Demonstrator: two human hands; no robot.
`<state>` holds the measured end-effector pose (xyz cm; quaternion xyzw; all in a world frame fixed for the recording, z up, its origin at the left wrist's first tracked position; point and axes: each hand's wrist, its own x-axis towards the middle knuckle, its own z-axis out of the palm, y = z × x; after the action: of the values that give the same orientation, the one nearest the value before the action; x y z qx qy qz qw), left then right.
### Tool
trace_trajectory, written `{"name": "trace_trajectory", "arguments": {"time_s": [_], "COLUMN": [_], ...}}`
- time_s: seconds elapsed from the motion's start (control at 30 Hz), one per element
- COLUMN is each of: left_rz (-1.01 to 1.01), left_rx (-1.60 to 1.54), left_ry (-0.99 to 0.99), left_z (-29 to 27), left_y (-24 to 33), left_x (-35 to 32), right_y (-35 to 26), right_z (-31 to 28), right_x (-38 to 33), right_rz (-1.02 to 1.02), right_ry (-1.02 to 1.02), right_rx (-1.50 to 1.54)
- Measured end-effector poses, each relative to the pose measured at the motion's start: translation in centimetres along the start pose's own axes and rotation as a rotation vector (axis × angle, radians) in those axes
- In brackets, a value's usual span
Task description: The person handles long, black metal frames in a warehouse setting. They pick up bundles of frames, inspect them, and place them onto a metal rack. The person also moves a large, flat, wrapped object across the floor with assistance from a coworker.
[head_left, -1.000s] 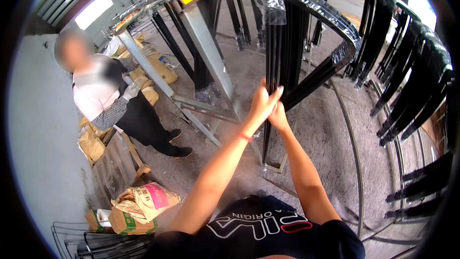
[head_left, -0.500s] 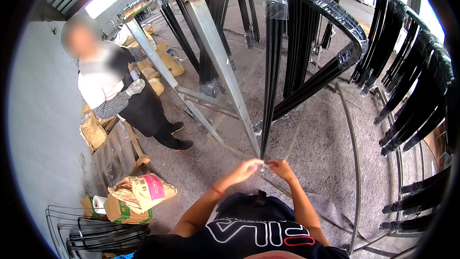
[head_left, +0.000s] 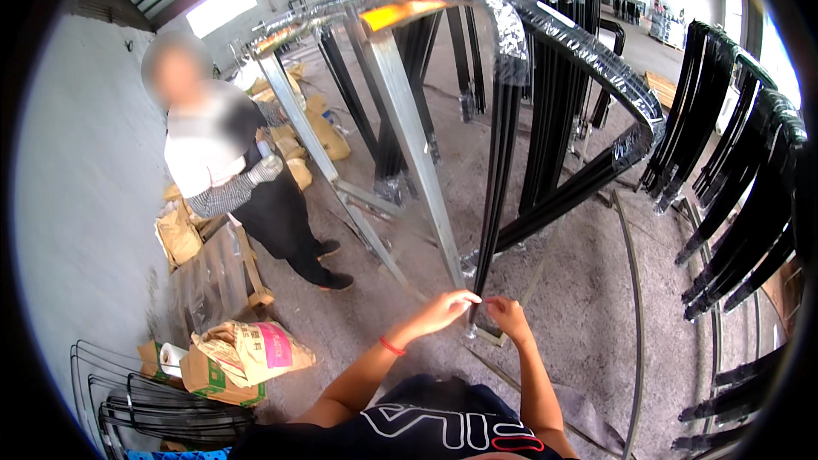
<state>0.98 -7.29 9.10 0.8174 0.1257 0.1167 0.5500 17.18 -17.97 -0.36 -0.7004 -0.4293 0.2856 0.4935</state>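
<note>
A bundle of black tubes hangs over a metal stand, its lower end down in front of me. Clear wrapping film shows as a shiny patch at that end. My left hand reaches in from the left, fingers pinched at the tubes just above the tip. What lies between these fingertips is too small to make out. Close by on the right side of the bundle, my right hand is curled closed. Anything inside it is hidden.
At left a person in patterned sleeves and gloves stands near paper sacks. Below are a wooden pallet, a sack on a carton and bent black rods. Racks of black tubes line the right; metal rails cross the floor.
Both hands have shifted from the tip of the bundle to a little above it, and now stand slightly farther apart. My view has tilted upward, so the surroundings sit lower.
</note>
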Motion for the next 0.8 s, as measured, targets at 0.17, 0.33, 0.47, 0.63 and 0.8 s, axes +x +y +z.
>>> {"name": "trace_trajectory", "arguments": {"time_s": [0.17, 0.33, 0.47, 0.63, 0.8], "left_rz": [0.024, 0.049, 0.242, 0.259, 0.268], "left_rx": [0.034, 0.091, 0.307, 0.178, 0.171], "left_ry": [0.024, 0.1, 0.246, 0.341, 0.355], "left_z": [-0.9, -1.3, -1.7, -1.4, -1.2], "left_y": [0.5, 1.9, 2.1, 4.6, 7.1], "left_x": [0.8, 1.5, 2.4, 3.5, 3.5], "right_y": [-1.8, -5.4, -8.3, -12.2, -15.5], "right_z": [-0.3, -1.0, -1.5, -3.0, -3.5], "right_x": [1.5, 2.1, 2.3, 2.8, 2.7], "right_rz": [-0.079, -0.125, -0.147, -0.212, -0.267], "right_ry": [0.035, 0.069, 0.083, 0.263, 0.334], "right_rx": [0.02, 0.123, 0.184, 0.243, 0.349]}}
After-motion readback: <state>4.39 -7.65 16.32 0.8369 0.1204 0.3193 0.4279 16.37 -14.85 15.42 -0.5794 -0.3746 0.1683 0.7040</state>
